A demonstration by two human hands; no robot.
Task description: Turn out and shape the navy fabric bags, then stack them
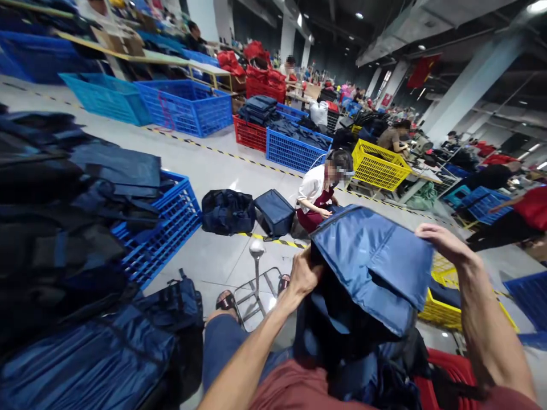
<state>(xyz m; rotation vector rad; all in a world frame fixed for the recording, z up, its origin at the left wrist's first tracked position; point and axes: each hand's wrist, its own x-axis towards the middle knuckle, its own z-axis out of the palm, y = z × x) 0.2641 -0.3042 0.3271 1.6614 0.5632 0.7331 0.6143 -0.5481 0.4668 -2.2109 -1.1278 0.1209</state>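
Note:
A navy blue fabric bag (376, 256) stands over my lap, its shiny panel tilted up and facing me. My left hand (305, 274) is closed around the bag's left edge, with some fingertips hidden behind the cloth. At the upper right corner, my right hand (442, 242) pinches the rim between thumb and fingers. More dark blue cloth bunches up below the raised panel. In front of my feet is a metal stand (257, 265) with a rounded top and a barred base.
Dark blue bags (98, 353) are heaped at my left, beside a blue crate (160, 233). Two bags (228, 210) lie on the floor ahead near a crouching person (314, 191). A yellow crate (444, 307) and red plastic seat (450, 364) are at right.

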